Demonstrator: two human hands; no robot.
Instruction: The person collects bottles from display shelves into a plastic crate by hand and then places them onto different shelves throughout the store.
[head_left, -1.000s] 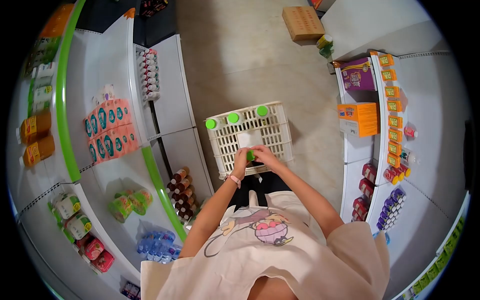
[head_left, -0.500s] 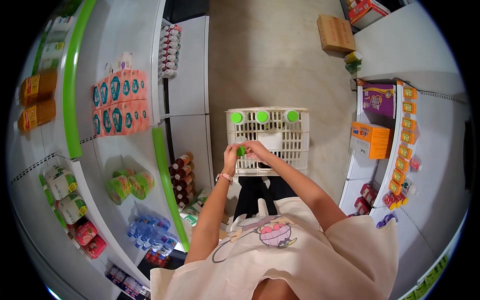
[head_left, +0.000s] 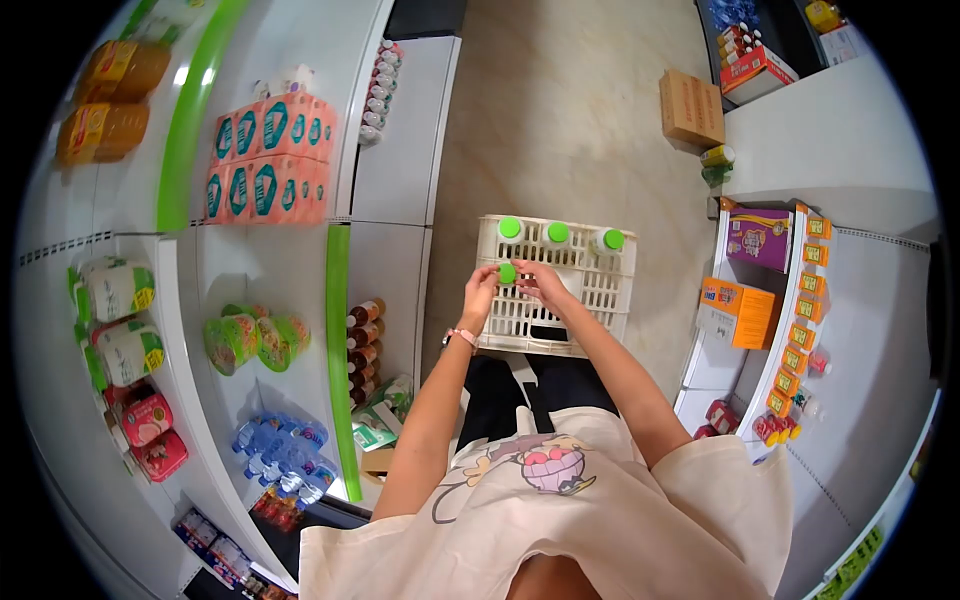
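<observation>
A cream plastic crate (head_left: pixel 622 290) stands before my legs, with three white bottles topped by green caps along its far side: one bottle (head_left: pixel 510 229) at left, one (head_left: pixel 557 232) in the middle and one (head_left: pixel 609 240) at right. Nearer to me, another green cap (head_left: pixel 507 272) faces up between my hands; the bottle beneath it is mostly hidden. My left hand (head_left: pixel 482 290) pinches this green-capped bottle at its left side. My right hand (head_left: pixel 543 284) is just right of the cap, its fingers curved and apart, with nothing visible in them.
Shelves on the left hold pink tissue packs (head_left: pixel 268 160), green-wrapped tubs (head_left: pixel 256 340), blue-labelled water bottles (head_left: pixel 283 450) and brown bottles (head_left: pixel 365 345). On the right are an orange box (head_left: pixel 737 313) and a purple box (head_left: pixel 760 236). A cardboard carton (head_left: pixel 692 108) lies on the floor ahead.
The green cap, held sideways in my fingers before, now faces up between my hands, farther from my body. My right hand has opened away from it. The whole view has shifted slightly.
</observation>
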